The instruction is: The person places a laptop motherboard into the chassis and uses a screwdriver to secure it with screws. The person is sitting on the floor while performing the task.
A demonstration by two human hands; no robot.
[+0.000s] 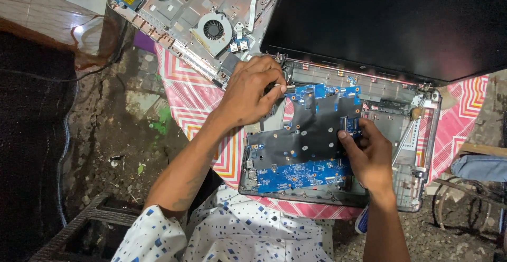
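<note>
Now motherboard (303, 140) under both hands

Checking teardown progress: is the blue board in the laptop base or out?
In: the board lies inside the base, both hands on it.

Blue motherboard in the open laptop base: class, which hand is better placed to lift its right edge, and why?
The right hand. Its fingers already rest on the blue motherboard at that edge, while the left hand is at the far top-left corner near the hinge.
</note>
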